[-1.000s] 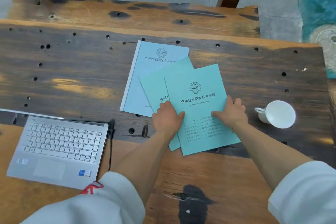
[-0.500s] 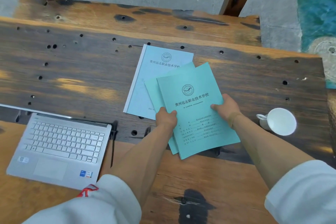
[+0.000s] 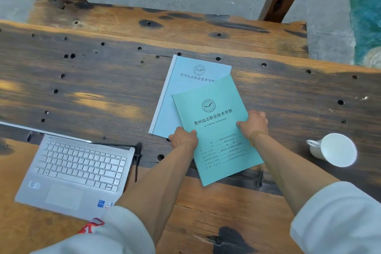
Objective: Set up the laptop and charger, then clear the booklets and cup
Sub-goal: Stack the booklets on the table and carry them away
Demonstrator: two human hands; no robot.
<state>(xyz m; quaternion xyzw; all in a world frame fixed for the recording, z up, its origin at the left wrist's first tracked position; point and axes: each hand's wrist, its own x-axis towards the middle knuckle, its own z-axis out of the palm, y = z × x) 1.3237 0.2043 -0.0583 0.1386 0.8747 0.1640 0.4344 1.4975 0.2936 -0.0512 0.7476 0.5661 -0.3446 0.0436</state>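
Observation:
A teal-green booklet (image 3: 214,130) lies on top of a pale blue booklet (image 3: 185,88) in the middle of the wooden table (image 3: 92,88). A second green booklet's corner peeks out just behind the top one. My left hand (image 3: 183,138) grips the green booklet's left edge and my right hand (image 3: 253,123) grips its right edge. An open silver laptop (image 3: 76,171) sits at the near left with a black cable (image 3: 137,161) at its right side. A white cup (image 3: 336,149) lies tipped on its side at the right.
A wooden bench (image 3: 165,24) runs along the far side of the table. Grey floor and a teal patterned surface (image 3: 365,16) show beyond at the upper right. The table top has many small holes.
Both hands have slid the top green booklet left and up over the second green one, so the two now nearly line up, and they overlap the blue booklet more.

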